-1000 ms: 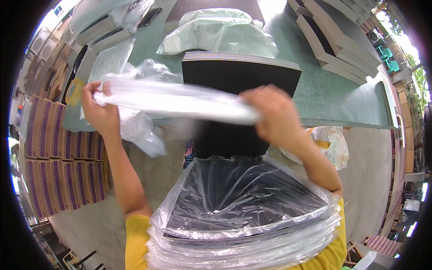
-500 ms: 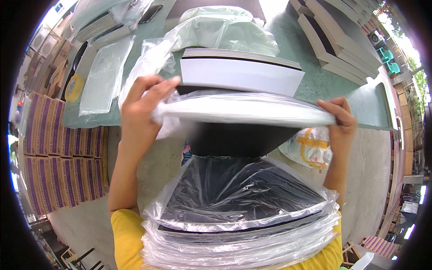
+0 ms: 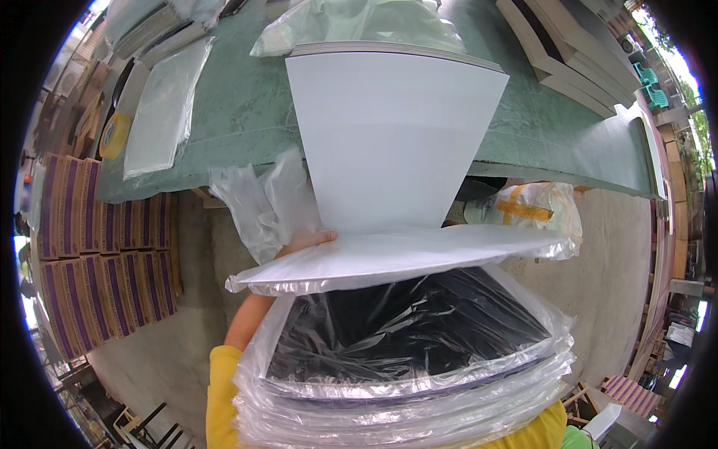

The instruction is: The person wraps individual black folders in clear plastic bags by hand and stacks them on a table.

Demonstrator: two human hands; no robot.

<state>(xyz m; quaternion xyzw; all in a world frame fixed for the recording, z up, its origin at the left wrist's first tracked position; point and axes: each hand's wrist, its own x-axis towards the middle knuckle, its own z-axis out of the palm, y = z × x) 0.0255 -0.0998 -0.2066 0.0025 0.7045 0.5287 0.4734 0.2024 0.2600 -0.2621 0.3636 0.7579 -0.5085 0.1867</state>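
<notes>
Right hand, head view: hidden, perhaps behind the tilted panel; its grip cannot be told.
Left hand [image 3: 305, 241]: thumb at the far edge of the film-wrapped white panel [image 3: 404, 257], fingers out of sight; how far it is closed cannot be told.
Left forearm: partly covered by the panel's left corner, running down to a yellow sleeve [image 3: 222, 396].
Cut off: the wrapped pile at the lower edge, and a draped plastic sheet [image 3: 359, 26] at the top.
Film-wrapped panel: white, glossy, tilted, its near edge crinkled; it is above the near end of the pile of film-wrapped black panels [image 3: 419, 322] and in front of the upright stack.
Upright stack of panels [image 3: 396, 135]: broad white face forward, several thin edges showing along its top.
Loose clear film [image 3: 258, 202]: crumpled, hanging near the left hand.
Green tabletop [image 3: 232, 112]: scuffed, holding flat clear sleeves [image 3: 168, 108], a yellow tape roll [image 3: 114, 135] and stacked pale panels [image 3: 576, 63].
Concrete floor [image 3: 198, 318]: purple-striped brown cartons [image 3: 112, 262] left, a taped white sack [image 3: 535, 213] right.
Far right: green plastic chairs [image 3: 652, 86].
</notes>
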